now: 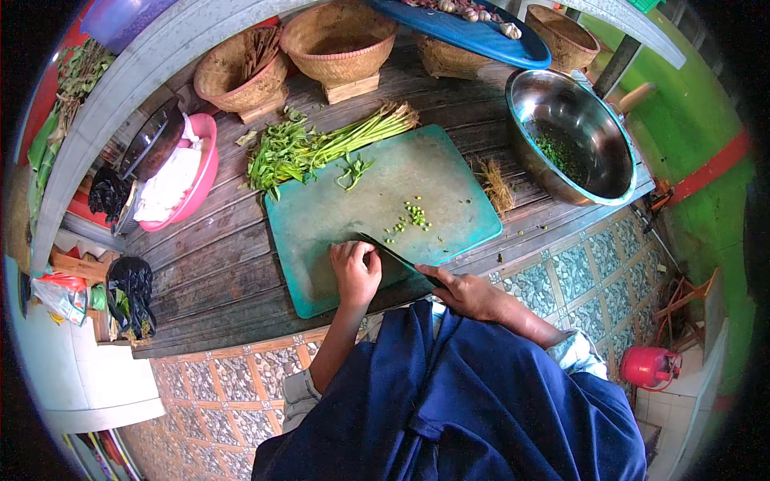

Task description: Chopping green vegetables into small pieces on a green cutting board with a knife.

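A kitchen knife (pixel 391 251) with a dark blade is in my right hand (pixel 472 294), over the near edge of the green cutting board (pixel 325 240). Close to the knife's tip, my left hand (pixel 356 273) has its fingers curled; whether they pinch anything is hidden. Small chopped green stem pieces (pixel 415 215) lie scattered past the blade. Toward the board's far edge rests a leafy sprig (pixel 355 168). A bundle of leafy green stems (pixel 337 141), roots still on some ends, lies along that far edge, partly on the wooden table (pixel 198 288).
Right of the board are cut roots (pixel 496 186) and a steel bowl (pixel 571 138) holding chopped greens. Woven baskets (pixel 337 42) and a blue tray (pixel 469 30) with garlic stand behind. At left sit a pink basin (pixel 201 174) and a black plastic bag (pixel 132 294).
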`<state>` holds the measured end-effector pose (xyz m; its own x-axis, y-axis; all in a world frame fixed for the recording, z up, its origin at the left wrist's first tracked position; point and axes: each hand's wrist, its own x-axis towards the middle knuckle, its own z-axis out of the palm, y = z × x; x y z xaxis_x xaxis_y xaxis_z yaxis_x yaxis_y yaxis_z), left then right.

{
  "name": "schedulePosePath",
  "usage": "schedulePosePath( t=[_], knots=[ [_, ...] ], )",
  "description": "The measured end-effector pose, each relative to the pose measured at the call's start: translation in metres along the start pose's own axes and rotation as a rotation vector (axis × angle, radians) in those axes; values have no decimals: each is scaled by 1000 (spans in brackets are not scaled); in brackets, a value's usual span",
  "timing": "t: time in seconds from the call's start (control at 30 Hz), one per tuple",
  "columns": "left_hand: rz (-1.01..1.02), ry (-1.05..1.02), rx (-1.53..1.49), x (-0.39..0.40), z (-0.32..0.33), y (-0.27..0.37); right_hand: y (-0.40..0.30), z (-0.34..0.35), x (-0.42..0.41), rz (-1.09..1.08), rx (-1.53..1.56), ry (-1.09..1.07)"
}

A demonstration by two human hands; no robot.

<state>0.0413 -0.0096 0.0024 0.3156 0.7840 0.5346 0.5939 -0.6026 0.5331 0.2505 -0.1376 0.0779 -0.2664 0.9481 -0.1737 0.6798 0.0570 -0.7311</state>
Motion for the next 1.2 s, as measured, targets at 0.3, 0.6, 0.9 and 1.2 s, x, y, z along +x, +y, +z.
schedulePosePath(
  t=[0.3, 0.6, 0.9, 1.2],
  knots=[
    [-48, -15, 6, -6, -10, 6, 5, 0, 6, -52, 98, 31],
    [-105, -33, 13, -13, -8, -4, 5, 3, 0, -72, -21, 19],
    [-20, -4, 41, -8, -10, -2, 4, 12, 9, -58, -52, 58],
    [-84, -17, 27, -13, -7, -5, -1, 2, -1, -117, 12, 99]
  ],
)
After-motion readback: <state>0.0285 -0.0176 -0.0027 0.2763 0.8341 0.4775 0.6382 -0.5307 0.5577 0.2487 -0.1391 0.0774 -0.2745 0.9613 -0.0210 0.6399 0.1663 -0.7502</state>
